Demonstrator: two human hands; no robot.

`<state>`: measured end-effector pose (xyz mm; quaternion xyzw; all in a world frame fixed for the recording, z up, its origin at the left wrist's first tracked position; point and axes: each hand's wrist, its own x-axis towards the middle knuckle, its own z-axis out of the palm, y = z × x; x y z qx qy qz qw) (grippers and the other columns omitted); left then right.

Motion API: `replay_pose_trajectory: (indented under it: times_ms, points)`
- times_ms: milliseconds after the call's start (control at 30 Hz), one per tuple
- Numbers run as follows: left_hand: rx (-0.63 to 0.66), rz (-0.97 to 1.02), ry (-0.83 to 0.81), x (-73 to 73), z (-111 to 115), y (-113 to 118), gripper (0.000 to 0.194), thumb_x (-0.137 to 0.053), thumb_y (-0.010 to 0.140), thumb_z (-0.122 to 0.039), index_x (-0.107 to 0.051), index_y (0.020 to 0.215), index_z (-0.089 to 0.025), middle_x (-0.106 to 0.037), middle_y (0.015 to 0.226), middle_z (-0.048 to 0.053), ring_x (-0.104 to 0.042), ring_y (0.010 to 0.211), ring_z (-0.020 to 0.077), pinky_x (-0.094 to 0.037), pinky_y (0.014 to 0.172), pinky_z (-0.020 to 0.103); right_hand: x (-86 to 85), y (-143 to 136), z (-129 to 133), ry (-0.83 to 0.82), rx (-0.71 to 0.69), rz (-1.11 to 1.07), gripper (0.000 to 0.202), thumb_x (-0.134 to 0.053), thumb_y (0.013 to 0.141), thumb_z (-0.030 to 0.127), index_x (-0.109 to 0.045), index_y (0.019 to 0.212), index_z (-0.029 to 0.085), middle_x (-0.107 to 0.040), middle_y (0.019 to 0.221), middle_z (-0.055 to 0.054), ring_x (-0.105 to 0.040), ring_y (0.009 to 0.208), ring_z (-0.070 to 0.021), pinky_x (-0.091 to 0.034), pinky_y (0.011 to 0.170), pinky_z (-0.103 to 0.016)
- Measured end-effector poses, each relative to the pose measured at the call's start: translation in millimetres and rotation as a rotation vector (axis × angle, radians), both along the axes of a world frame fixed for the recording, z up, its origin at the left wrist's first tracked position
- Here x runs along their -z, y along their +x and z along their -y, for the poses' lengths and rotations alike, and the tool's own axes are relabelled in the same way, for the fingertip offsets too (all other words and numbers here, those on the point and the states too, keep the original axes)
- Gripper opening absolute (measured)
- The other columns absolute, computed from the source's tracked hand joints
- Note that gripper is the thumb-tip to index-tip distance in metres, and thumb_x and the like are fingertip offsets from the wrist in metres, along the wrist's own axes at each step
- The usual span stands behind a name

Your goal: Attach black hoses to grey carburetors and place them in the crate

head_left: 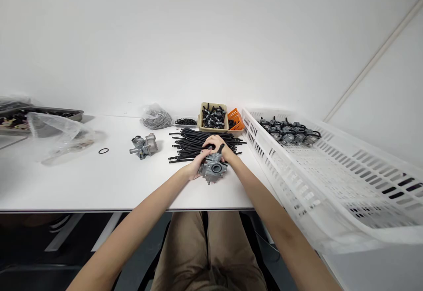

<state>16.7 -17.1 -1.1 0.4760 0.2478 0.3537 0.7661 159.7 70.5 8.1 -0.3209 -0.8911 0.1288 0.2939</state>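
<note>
A grey metal carburetor (pixel 209 172) is held just above the front part of the white table. My left hand (pixel 194 166) is closed round its left side, thumb towards the top. Curled over the top is my right hand (pixel 220 145), its fingers at a black rubber part there; the fingertips are partly hidden. A short black tube sticks up beside the right hand. Right behind the hands lies a spread pile of black hoses (pixel 188 143). To the left, a second carburetor (pixel 144 145) rests on the table, and farther left lies a black rubber ring (pixel 103 151).
A large white plastic crate (pixel 297 185) stands at the right, with several carburetors (pixel 291 131) at its far end. Along the wall are a beige bin (pixel 214 129) of small parts, an orange basket (pixel 238 117) and a bagged grey bundle (pixel 156 117). A metal tray (pixel 77 116) and plastic bag (pixel 57 132) lie left.
</note>
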Motion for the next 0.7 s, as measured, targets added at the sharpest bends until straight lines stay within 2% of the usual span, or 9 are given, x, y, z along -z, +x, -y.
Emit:
replay_pose_trajectory:
  times_ms: [133,333,433,533,633,700]
  points:
    - [0.030,-0.021,0.006,3.1,0.6,2.0,0.054,-0.063,0.075,-0.058,-0.068,0.094,-0.008,-0.070,0.091,0.015,-0.067,0.080,0.0249,-0.053,0.073,0.031,10.3,-0.5,3.8,0.039,0.001,0.132,0.011,-0.059,0.080,0.019,-0.070,0.085,0.019,-0.064,0.099,-0.005,-0.050,0.098,-0.0192,-0.036,0.085,-0.032]
    - [-0.014,-0.040,0.000,9.5,-3.8,-0.7,0.050,-0.063,0.076,-0.057,-0.066,0.093,-0.009,-0.069,0.086,0.012,-0.066,0.074,0.0230,-0.054,0.070,0.032,7.2,-2.8,7.7,0.064,0.075,0.241,0.012,-0.057,0.084,0.019,-0.067,0.088,0.018,-0.063,0.099,-0.006,-0.050,0.095,-0.0199,-0.036,0.082,-0.032]
    - [-0.034,-0.060,-0.034,8.9,-3.9,-2.7,0.050,-0.064,0.075,-0.056,-0.065,0.093,-0.010,-0.069,0.086,0.011,-0.066,0.074,0.0233,-0.054,0.067,0.032,7.4,-2.7,11.4,0.085,0.126,0.196,0.011,-0.054,0.085,0.018,-0.065,0.087,0.018,-0.063,0.097,-0.007,-0.050,0.094,-0.0208,-0.038,0.083,-0.033]
    - [0.014,-0.069,-0.046,5.4,-2.3,-3.7,0.053,-0.062,0.075,-0.059,-0.065,0.094,-0.010,-0.069,0.086,0.013,-0.066,0.072,0.0238,-0.054,0.061,0.030,1.1,2.3,16.9,0.175,0.243,-0.144,0.012,-0.050,0.087,0.020,-0.062,0.088,0.019,-0.062,0.092,-0.008,-0.052,0.091,-0.0209,-0.041,0.083,-0.034]
    - [0.073,-0.055,-0.024,1.8,-1.5,-4.4,0.058,-0.059,0.075,-0.063,-0.064,0.098,-0.010,-0.070,0.088,0.015,-0.066,0.067,0.0249,-0.053,0.054,0.030,-15.6,16.8,24.9,0.329,0.475,-0.696,0.019,-0.046,0.090,0.031,-0.057,0.101,0.019,-0.059,0.099,-0.010,-0.055,0.088,-0.0193,-0.045,0.078,-0.032]
    - [0.053,-0.018,-0.007,-0.1,-2.3,-4.7,0.059,-0.057,0.075,-0.064,-0.062,0.099,-0.010,-0.069,0.087,0.015,-0.066,0.067,0.0255,-0.052,0.051,0.030,-28.9,30.9,30.0,0.429,0.615,-1.009,0.028,-0.043,0.091,0.036,-0.052,0.112,0.019,-0.057,0.107,-0.011,-0.057,0.091,-0.0187,-0.046,0.077,-0.031]
